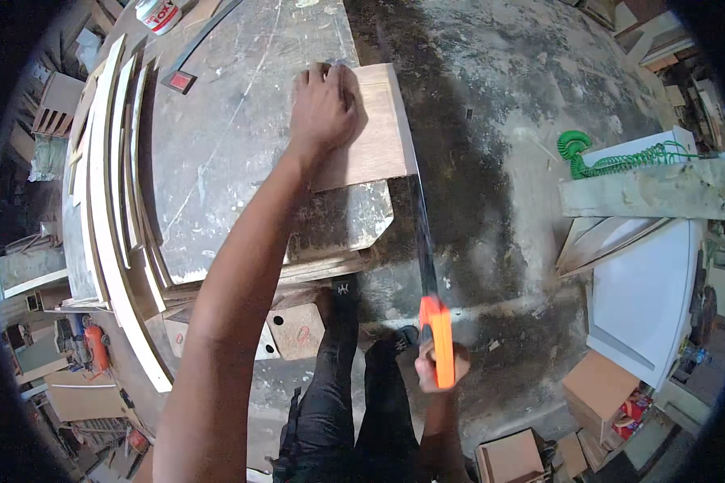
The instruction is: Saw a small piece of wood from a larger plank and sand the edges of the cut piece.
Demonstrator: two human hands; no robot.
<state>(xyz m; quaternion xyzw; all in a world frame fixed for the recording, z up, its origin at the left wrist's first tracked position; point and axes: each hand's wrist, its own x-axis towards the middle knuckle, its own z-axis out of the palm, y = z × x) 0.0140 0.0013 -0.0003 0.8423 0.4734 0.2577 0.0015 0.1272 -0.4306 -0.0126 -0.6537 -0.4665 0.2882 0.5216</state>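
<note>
A light brown wooden board lies on the worktable, its right side sticking out past the table edge. My left hand bears down on the board's left part, fingers bent toward its far edge; the fingertips are hard to make out. In my right hand is a handsaw, gripped by its orange handle below and to the right of the table corner. The saw's dark, narrow-looking blade points away from me, up along the board's right edge. Whether the teeth are in the wood cannot be told.
Long thin wooden strips lie along the left of the worktable. A white container and a dark strap-like strip are at the far left. To the right are a coiled green hose and a white panel.
</note>
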